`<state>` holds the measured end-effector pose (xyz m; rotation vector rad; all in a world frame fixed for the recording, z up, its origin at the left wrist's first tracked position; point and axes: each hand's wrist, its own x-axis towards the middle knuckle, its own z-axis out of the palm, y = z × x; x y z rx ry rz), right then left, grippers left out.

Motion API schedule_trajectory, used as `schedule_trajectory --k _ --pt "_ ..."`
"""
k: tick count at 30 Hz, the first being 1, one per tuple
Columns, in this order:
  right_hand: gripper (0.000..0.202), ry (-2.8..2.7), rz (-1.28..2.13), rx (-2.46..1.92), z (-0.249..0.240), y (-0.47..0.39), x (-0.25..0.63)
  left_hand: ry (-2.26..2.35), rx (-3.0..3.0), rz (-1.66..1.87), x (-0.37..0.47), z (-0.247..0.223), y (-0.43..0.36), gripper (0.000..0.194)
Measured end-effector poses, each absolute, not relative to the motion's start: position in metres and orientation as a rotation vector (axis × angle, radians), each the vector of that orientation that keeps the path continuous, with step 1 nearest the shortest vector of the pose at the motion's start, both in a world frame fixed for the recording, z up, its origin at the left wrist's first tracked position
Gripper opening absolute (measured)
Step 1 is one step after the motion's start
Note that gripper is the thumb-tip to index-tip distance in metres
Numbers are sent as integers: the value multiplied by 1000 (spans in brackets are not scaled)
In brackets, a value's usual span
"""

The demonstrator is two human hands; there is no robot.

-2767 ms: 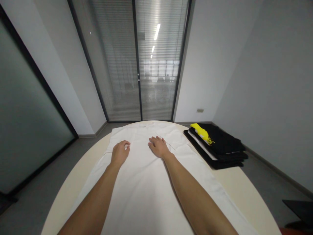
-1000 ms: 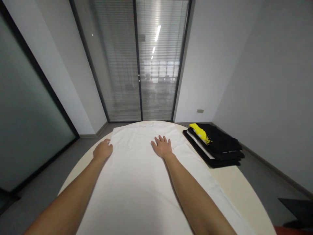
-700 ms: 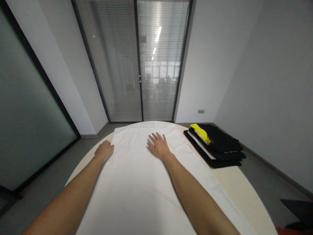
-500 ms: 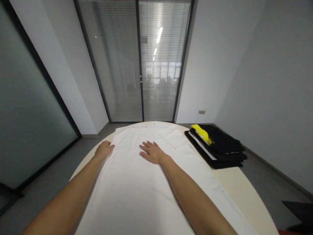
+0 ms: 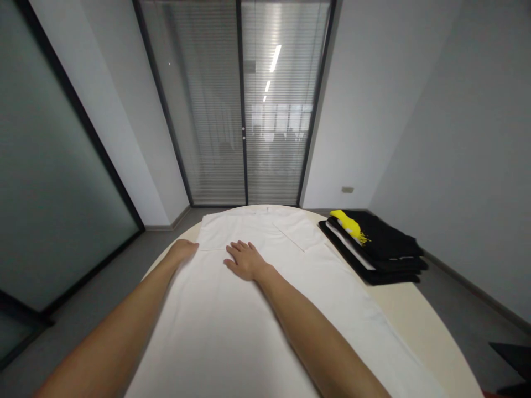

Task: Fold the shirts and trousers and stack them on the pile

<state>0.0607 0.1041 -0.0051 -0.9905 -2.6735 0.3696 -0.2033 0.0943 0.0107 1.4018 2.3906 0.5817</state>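
A white T-shirt (image 5: pixel 215 331) lies spread over the table, its sleeves and neck end at the far side. At its left edge, just below the left sleeve, my left hand (image 5: pixel 185 251) is closed on the cloth, fingers curled at the border. My right hand (image 5: pixel 244 260) rests flat on the upper part of the shirt, palm down with fingers spread. Fine hem lines show near both sleeves, and small wrinkles run across the cloth.
A pale round table (image 5: pixel 409 309) carries the shirt. On its right side sits a stack of folded black clothes (image 5: pixel 385 237), with a yellow print (image 5: pixel 350 225) on top. Beyond stand glass doors with blinds (image 5: pixel 274 155). A dark object (image 5: pixel 514 356) shows at the lower right.
My right hand has slid a little to the left across the shirt, closer to my left hand. My left hand stays at the shirt's edge. The view has shifted slightly.
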Motion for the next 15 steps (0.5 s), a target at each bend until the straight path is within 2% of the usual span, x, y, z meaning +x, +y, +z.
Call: schedule_trajectory --k 9,12,15 --pt "53 -2564 436 -927 -15 107 66 2250 1781 622 -149 50 105 20" --pt "49 -2345 595 -946 -21 116 65 2153 1909 570 -118 47 107 21" --pt "48 -2125 731 -996 -25 125 67 2062 1975 497 -94 38 96 32"
